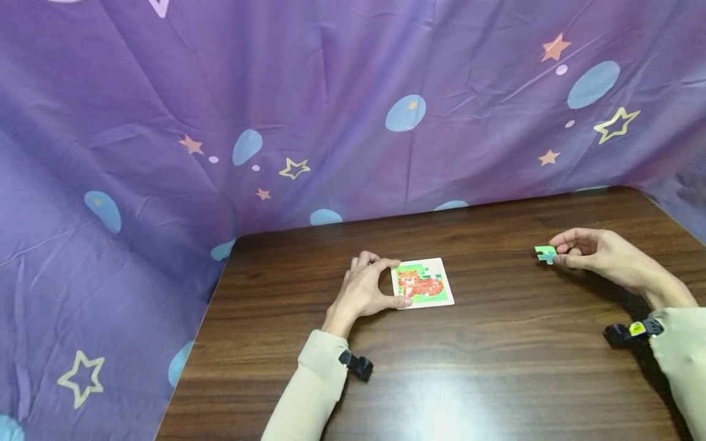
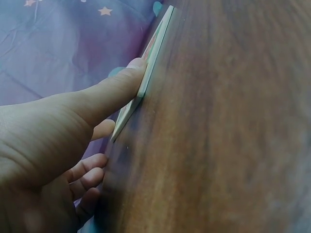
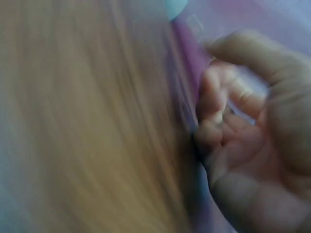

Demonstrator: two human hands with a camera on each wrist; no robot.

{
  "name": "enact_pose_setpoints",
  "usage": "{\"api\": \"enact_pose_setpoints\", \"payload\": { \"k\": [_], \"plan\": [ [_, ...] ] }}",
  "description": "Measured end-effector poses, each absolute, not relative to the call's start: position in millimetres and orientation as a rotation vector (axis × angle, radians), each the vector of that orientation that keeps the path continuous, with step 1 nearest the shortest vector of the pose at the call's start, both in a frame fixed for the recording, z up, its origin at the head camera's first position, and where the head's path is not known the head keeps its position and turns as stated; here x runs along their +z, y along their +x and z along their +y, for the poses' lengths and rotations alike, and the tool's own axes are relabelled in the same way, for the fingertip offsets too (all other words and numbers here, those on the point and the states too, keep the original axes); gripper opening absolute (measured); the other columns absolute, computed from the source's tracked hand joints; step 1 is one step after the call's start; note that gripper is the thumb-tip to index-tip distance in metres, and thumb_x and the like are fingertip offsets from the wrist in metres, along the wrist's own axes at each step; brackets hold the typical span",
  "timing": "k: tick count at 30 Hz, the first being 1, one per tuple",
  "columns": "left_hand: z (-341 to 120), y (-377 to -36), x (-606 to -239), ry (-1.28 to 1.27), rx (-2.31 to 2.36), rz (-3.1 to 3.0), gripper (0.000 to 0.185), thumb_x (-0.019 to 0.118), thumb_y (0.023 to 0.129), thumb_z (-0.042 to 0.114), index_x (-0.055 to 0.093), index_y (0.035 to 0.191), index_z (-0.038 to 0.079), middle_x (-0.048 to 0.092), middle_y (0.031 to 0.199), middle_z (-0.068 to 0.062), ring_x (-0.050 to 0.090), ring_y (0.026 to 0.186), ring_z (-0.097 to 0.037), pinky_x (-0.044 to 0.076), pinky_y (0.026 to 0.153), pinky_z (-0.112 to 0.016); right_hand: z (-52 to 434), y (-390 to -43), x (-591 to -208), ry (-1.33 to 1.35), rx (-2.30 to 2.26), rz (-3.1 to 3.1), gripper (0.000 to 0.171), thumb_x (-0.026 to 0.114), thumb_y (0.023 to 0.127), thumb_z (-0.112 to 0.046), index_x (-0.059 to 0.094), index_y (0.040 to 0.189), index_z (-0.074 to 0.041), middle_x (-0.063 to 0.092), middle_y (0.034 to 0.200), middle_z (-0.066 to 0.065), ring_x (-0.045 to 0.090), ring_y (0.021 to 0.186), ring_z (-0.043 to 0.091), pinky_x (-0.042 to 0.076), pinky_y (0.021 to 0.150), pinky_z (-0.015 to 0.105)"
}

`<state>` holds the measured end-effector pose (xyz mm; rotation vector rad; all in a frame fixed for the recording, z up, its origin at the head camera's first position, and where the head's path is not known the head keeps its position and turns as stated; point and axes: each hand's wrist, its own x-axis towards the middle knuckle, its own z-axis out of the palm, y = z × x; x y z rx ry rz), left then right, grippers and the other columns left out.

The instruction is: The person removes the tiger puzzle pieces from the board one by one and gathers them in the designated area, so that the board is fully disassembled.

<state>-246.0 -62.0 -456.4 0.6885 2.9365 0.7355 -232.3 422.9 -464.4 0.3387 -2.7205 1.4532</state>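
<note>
Where the left hand (image 1: 363, 291) meets the square tiger jigsaw puzzle (image 1: 422, 284), we see the thumb at the near left corner and a finger at the far one, the two set wide apart and gripping that side. The puzzle lies on the surface (image 1: 496, 373), left of the right hand (image 1: 614, 256); it is a thin board with straight pale edges, an orange striped tiger on green, and pale base showing at its upper right. Well apart from it, we find a small interlocking piece (image 1: 545, 253), green and blue with knobs and notches, pinched narrowly between the right hand's thumb and fingers. We read the surface as dark brown wood grain, streaked lengthwise, glossy enough to throw back a white glare near us. Beyond and to the left hangs a purple cloth (image 1: 331, 79), softly creased, printed with blue ovals, orange stars and yellow star outlines. Closer to us are pale sleeves (image 1: 309, 392), each with a black device (image 1: 358, 365) at the cuff. Our right wrist view is blurred.
</note>
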Motion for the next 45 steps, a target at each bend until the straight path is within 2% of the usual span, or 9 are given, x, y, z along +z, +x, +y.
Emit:
{"api": "enact_pose_setpoints", "payload": {
  "k": [14,24,30,45],
  "plan": [
    [-60.9,-247.7,-458.9,0.732,0.735,2.947,0.084,0.091,0.071,0.058,0.060,0.145,0.033,0.048,0.139,-0.004,0.043,0.117,-0.021,0.043,0.098,-0.039,420.8,-230.0,-468.9,0.304,1.291,-2.746,0.026,0.080,0.091,-0.009,0.070,0.114,-0.003,0.063,0.084,0.000,0.056,0.070,0.006,0.044,0.057,0.025],
    [-59.1,-247.3,-457.3,0.709,0.740,2.941,0.085,0.092,0.069,0.058,0.060,0.144,0.033,0.048,0.139,-0.004,0.043,0.118,-0.021,0.044,0.098,-0.038,422.6,-229.3,-470.2,0.297,1.224,-2.783,0.027,0.079,0.091,-0.005,0.068,0.114,0.002,0.063,0.081,0.002,0.055,0.070,0.005,0.044,0.058,0.020],
    [-59.5,-246.7,-457.9,0.697,0.736,2.945,0.085,0.093,0.069,0.057,0.060,0.144,0.033,0.048,0.138,-0.004,0.043,0.117,-0.021,0.044,0.098,-0.038,422.6,-229.9,-473.0,0.287,1.222,-2.780,0.027,0.079,0.091,-0.007,0.068,0.115,0.001,0.063,0.083,0.000,0.055,0.070,0.005,0.044,0.059,0.020],
    [-62.4,-247.3,-457.8,0.691,0.727,2.953,0.086,0.091,0.068,0.061,0.060,0.144,0.034,0.049,0.138,-0.003,0.044,0.117,-0.020,0.043,0.098,-0.037,420.7,-233.1,-474.7,0.272,1.326,-2.749,0.030,0.076,0.093,-0.003,0.065,0.118,0.006,0.064,0.084,-0.001,0.056,0.070,0.004,0.046,0.057,0.020]
  ]
}}
